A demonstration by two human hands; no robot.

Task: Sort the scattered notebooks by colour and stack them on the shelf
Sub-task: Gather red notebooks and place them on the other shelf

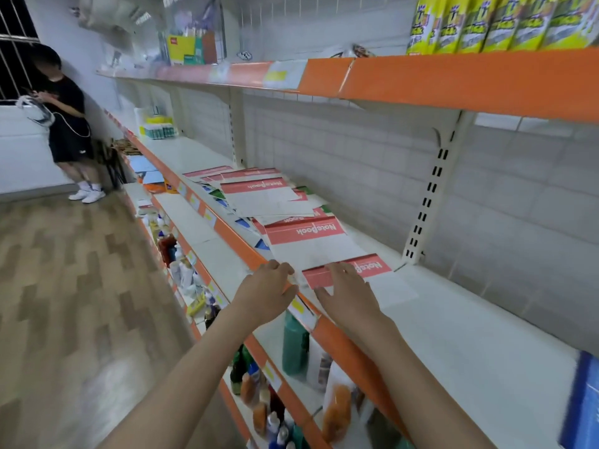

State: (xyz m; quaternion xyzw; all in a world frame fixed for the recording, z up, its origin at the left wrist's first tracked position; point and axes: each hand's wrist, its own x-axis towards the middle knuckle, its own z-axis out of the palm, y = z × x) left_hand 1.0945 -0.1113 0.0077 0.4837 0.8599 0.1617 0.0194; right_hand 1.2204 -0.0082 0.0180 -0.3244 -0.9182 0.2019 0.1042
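Centre frame: left hand [270, 280] curled on shelf [453, 345] edge, grasp unclear; right hand [348, 291] spread flat on red notebook [363, 270].

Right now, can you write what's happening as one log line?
left hand: on shelf edge | right hand: flat on nearest red notebook | other notebooks: scattered, unsorted

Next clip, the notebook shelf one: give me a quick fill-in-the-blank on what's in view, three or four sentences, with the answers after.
1. The right hand rests flat on the nearest notebook, whose header band is ____.
2. The left hand is at the shelf's ____ front edge.
3. The word printed on the notebooks' bands is ____.
4. On the shelf above, at the right, stand yellow-green packages, while a ____ bottle stands on the shelf below.

Answers: red; orange; Notebook; green
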